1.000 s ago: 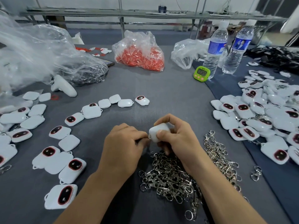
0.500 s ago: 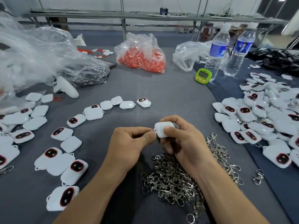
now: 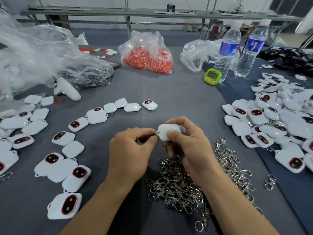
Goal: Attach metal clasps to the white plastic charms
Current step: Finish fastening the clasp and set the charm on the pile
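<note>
Frame centre | our right hand [image 3: 189,146] grips rounded white plastic charm [image 3: 168,131], loop turned leftward | so left hand [image 3: 133,148] pinches small reddish fitting [image 3: 154,133] against it

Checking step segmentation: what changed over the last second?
The right hand tipped the white charm so its loop corner points at the left hand, which drew back slightly and now pinches a small part at that loop. Same right-hand grip on the charm; clasp pile and loose charms unmoved.
</note>
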Available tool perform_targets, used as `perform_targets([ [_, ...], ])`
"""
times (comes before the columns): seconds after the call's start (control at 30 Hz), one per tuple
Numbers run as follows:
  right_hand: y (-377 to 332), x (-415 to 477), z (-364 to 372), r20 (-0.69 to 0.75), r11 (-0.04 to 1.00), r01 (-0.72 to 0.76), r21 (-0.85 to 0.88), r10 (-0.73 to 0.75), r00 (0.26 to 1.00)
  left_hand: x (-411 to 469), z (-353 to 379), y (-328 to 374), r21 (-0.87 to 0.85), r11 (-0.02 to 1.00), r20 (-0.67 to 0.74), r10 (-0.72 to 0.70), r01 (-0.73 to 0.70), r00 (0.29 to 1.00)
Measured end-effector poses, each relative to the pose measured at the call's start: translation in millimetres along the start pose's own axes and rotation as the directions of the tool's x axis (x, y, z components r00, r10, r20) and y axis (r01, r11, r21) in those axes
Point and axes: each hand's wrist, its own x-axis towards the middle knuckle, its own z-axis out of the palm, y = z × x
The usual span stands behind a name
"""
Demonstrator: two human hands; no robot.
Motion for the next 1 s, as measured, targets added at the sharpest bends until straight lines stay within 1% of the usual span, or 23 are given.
perform_targets([
  [0.03,-1.6,0.4,-0.5,0.009,0.999,-0.019,0.040,0.019,1.000,1.0,0.3,1.6,-0.143,0.986,0.064,-0.082,0.091,0.995],
  [0.07,-2.8,0.6,-0.7,0.018,0.996,-0.041,0.076,0.039,0.999,1.2,1.2,2.9,-0.259,0.954,0.118,-0.123,0.150,0.985],
  [0.1,-3.4,0.8,-0.9,0.027,0.993,-0.060,0.105,0.058,0.998,1.3,2.2,3.5,-0.329,0.927,0.146,-0.136,0.178,0.980],
  [0.17,-4.1,0.7,-1.1,0.037,0.987,-0.086,0.137,0.081,0.996,1.3,3.2,4.5,-0.382,0.899,0.168,-0.161,0.215,0.973],
  [0.23,-4.0,0.3,-1.0,0.031,0.988,-0.087,0.132,0.083,0.996,1.8,2.3,4.0,-0.362,0.907,0.154,-0.171,0.217,0.973],
  [0.27,-3.6,0.3,-0.9,0.022,0.990,-0.076,0.117,0.074,0.997,2.4,1.3,2.5,-0.316,0.929,0.129,-0.157,0.191,0.979],
  [0.33,-1.9,-0.4,-0.4,-0.001,0.997,-0.037,0.069,0.038,0.999,2.5,-0.6,-0.3,-0.162,0.982,0.079,-0.081,0.092,0.994],
  [0.4,1.0,-1.5,1.1,-0.025,1.000,0.014,-0.010,-0.014,1.000,1.3,-1.7,-1.8,0.075,0.995,0.077,0.062,-0.068,0.995],
  [0.43,2.9,-2.2,2.1,-0.035,0.997,0.039,-0.071,-0.042,0.999,0.1,-1.8,-2.3,0.204,0.968,0.099,0.131,-0.149,0.986],
  [0.5,6.9,-3.2,4.7,-0.041,0.979,0.073,-0.192,-0.082,0.996,-1.7,-1.8,-6.2,0.372,0.887,0.154,0.231,-0.272,0.961],
  [0.57,8.6,-3.1,6.1,-0.044,0.970,0.073,-0.232,-0.085,0.995,-1.7,-1.6,-8.0,0.462,0.820,0.163,0.296,-0.338,0.941],
  [0.6,8.1,-2.8,6.2,-0.046,0.972,0.063,-0.225,-0.075,0.996,-1.8,-1.3,-8.3,0.480,0.809,0.153,0.304,-0.340,0.940],
  [0.63,7.1,-2.8,6.0,-0.046,0.978,0.051,-0.201,-0.062,0.997,-2.4,-0.9,-7.8,0.467,0.827,0.135,0.282,-0.312,0.950],
  [0.67,5.3,-2.2,5.5,-0.044,0.986,0.040,-0.163,-0.047,0.998,-2.1,-1.0,-6.5,0.407,0.878,0.110,0.226,-0.251,0.968],
  [0.7,3.4,-1.6,4.6,-0.041,0.992,0.027,-0.119,-0.032,0.999,-1.3,-1.5,-5.6,0.293,0.944,0.085,0.134,-0.153,0.987],
  [0.73,1.4,-1.0,3.4,-0.035,0.997,0.014,-0.075,-0.017,0.999,0.5,-1.5,-5.1,0.138,0.990,0.083,0.026,-0.037,0.996],
  [0.77,-0.4,-0.2,2.5,-0.028,1.000,0.000,-0.029,-0.001,1.000,2.5,-1.3,-4.1,-0.016,0.996,0.117,-0.080,0.083,0.990],
  [0.8,-1.6,0.1,1.4,-0.022,1.000,-0.017,0.015,0.017,1.000,3.6,-1.3,-2.6,-0.132,0.976,0.172,-0.149,0.173,0.974],
  [0.83,-2.8,0.6,0.5,-0.014,0.998,-0.032,0.049,0.033,0.999,4.7,-0.7,-2.0,-0.200,0.955,0.213,-0.174,0.218,0.961],
  [0.93,-3.2,0.3,-0.3,0.011,0.993,-0.065,0.094,0.065,0.998,5.5,-1.0,1.7,-0.257,0.935,0.238,-0.184,0.244,0.954],
  [1.0,-2.0,-0.7,0.2,0.007,0.995,-0.056,0.084,0.056,0.998,4.7,-2.7,0.8,-0.242,0.951,0.206,-0.143,0.191,0.968],
])
